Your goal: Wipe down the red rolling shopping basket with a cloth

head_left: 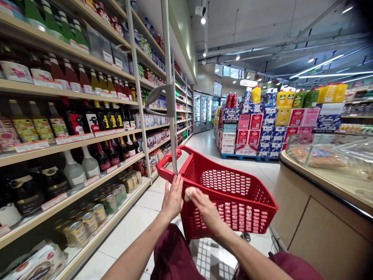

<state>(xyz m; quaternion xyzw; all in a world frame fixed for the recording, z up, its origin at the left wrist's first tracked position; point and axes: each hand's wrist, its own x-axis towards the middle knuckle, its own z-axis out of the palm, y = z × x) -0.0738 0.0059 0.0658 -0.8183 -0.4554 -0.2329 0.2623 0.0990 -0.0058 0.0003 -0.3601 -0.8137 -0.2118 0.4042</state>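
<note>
A red plastic rolling shopping basket (210, 167) stands tilted in front of my knees, with perforated walls and a tall grey pull handle (161, 102) rising from its left end. My left hand (173, 199) lies with its fingers stretched out against the basket's near left corner, close to the foot of the handle. Pressed to the near wall just under the rim, my right hand (204, 208) is closed on a crumpled whitish wipe (190, 193). Its fingers partly cover the wipe. I cannot see clearly into the basket's bottom.
Shelves of bottles (93, 91) and cans (90, 221) run along my left side. To the right is a wooden counter (314, 206) carrying packaged bread (319, 155). Farther ahead stand stacked drink cartons (247, 132), and glass-door fridges (203, 109) line the back.
</note>
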